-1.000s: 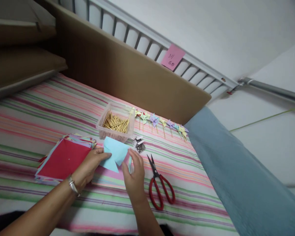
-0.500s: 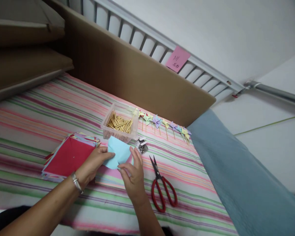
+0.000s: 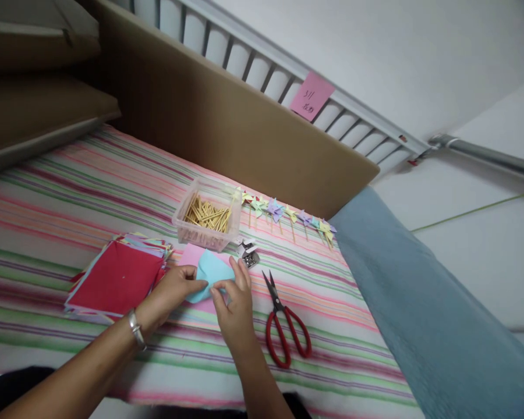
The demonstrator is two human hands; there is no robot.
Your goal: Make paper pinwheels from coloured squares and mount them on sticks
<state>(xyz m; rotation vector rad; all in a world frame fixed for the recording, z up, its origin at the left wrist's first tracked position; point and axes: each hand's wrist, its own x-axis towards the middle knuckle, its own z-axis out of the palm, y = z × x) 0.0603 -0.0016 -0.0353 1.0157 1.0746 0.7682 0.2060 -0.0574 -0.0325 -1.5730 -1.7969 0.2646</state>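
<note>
And here we are, both hands on the light blue paper (image 3: pixel 217 269), low in the middle of the view, just in front of the clear plastic box! The left hand (image 3: pixel 172 290) grips its left side, thumb pressed on top, a silver bracelet (image 3: pixel 136 329) at the wrist; the right hand (image 3: pixel 234 305) pinches the near edge between thumb and forefinger, its other fingers up along the right side. The paper is bent, curling up, over a pink sheet (image 3: pixel 189 256) lying on the striped surface (image 3: pixel 347 355). Over to the left, a loose-edged paper stack (image 3: pixel 120 279), red on top! Behind the work, that clear plastic box (image 3: pixel 201 236) full of short wooden sticks (image 3: pixel 207 216), and just beside it a small open box (image 3: pixel 250 256) of tiny metallic pieces. Red-handled scissors (image 3: pixel 279 311) lie to the right, blades slightly apart, and beyond, a row of paper pinwheels (image 3: pixel 275 209) lines up along the brown board (image 3: pixel 244 137).
</note>
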